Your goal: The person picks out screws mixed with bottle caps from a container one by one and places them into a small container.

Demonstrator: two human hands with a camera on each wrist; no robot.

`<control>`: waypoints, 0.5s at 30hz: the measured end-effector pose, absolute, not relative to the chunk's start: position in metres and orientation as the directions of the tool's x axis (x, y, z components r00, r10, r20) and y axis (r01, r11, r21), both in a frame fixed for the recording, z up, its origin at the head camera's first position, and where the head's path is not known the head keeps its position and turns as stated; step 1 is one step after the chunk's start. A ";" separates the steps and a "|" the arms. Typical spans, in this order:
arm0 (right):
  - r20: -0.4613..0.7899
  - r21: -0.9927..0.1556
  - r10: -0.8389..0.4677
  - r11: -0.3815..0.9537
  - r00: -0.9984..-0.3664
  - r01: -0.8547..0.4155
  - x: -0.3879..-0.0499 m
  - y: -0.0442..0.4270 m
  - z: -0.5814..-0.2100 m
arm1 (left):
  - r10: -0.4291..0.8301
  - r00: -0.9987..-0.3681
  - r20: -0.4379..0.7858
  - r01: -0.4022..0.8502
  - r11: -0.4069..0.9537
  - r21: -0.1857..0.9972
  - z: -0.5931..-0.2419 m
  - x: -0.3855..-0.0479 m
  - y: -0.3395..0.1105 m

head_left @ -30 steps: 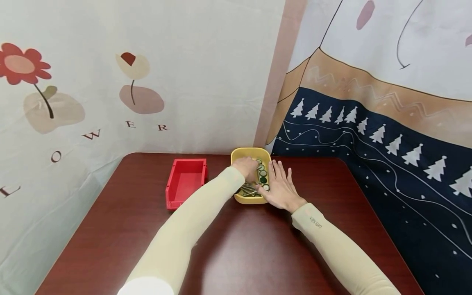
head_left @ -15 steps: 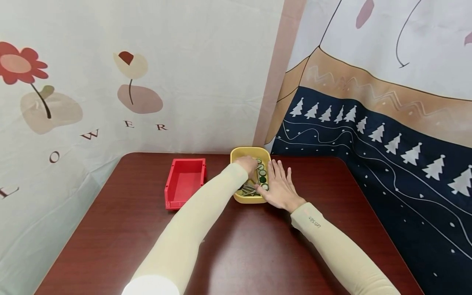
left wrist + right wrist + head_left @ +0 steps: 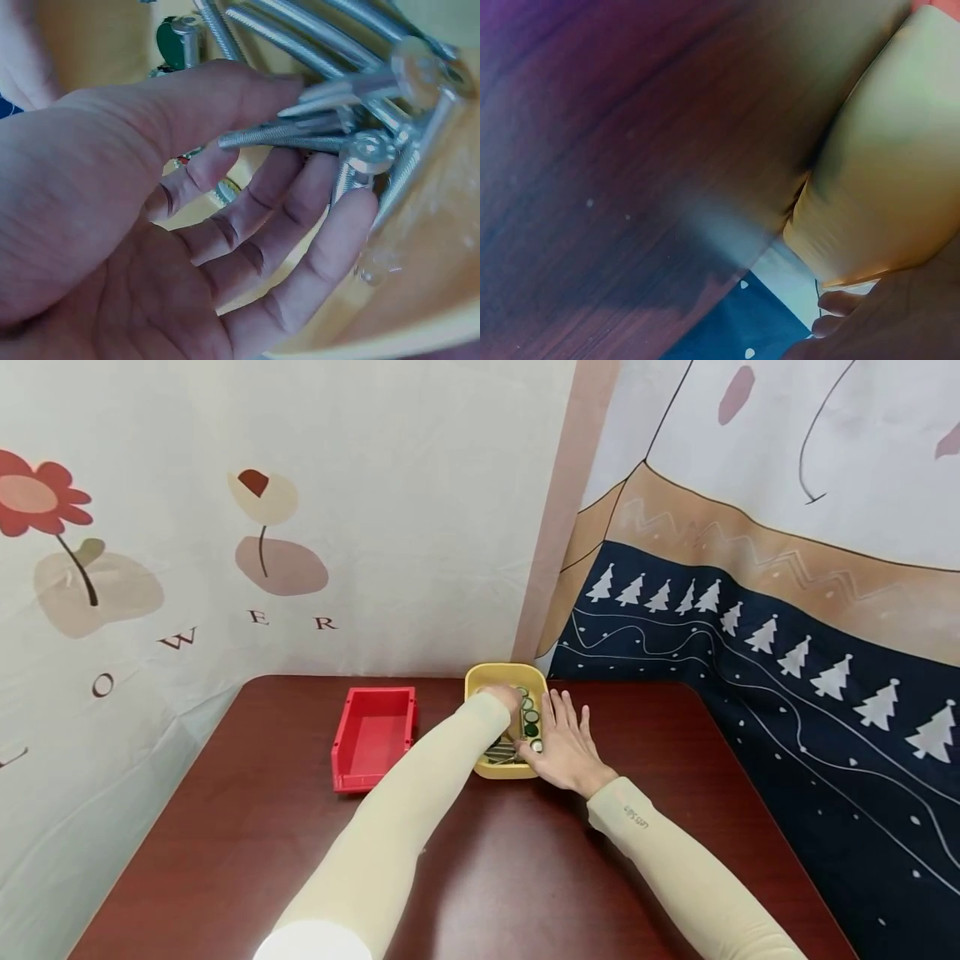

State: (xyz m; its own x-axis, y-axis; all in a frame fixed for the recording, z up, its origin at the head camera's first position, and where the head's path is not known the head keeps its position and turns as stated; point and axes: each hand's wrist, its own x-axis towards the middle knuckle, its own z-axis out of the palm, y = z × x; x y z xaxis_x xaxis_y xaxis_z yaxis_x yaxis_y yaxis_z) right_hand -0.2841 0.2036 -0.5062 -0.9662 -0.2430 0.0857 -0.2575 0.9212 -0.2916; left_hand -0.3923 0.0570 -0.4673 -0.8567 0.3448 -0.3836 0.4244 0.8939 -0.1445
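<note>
From here I see the person leaning both arms in over a yellow plastic tub [image 3: 506,772], set at 12 o'clock near the far edge of the dark reddish wooden table [image 3: 510,877]. The left hand [image 3: 507,697] reaches down inside it. In the left wrist view its thumb and curled fingers grasp steel bolts [image 3: 283,42], one fingertip under a round bolt head [image 3: 369,152]; how many are truly gripped I can't tell. The right hand [image 3: 566,752] grips nothing: its fingers lie straight along the tub's 3 o'clock edge, with the thumb reaching over toward the 5 o'clock corner, probably to steady it.

I'd judge the step in hand to be picking bolts from the loose heap. The next move seems to call for a firmer pinch and a careful draw upward, since crossed shanks could snag and drag neighbours along.

The tub is mixed inside: bolts lie piled at 6 o'clock and around the left hand, and small round pieces, bottle caps by the look of them [image 3: 531,717], run down the side from 1 to 4 o'clock, one dark green. At 9 o'clock from the tub, apart from it, sits a red plastic bin [image 3: 375,737], its near right corner hidden behind the left sleeve [image 3: 405,810].
</note>
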 end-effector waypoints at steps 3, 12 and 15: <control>0.087 -0.295 -0.244 0.920 -0.966 -0.259 -0.283 0.202 -0.507 | 0.354 -0.827 -0.437 0.442 0.889 -0.116 -0.492 -0.421 0.057; 0.090 -0.295 -0.234 0.922 -0.968 -0.250 -0.283 0.204 -0.505 | 0.398 -0.779 -0.485 0.497 0.863 -0.089 -0.510 -0.450 0.053; 0.080 -0.293 -0.239 0.922 -0.968 -0.252 -0.283 0.203 -0.508 | 0.392 -0.787 -0.476 0.487 0.869 -0.090 -0.511 -0.445 0.050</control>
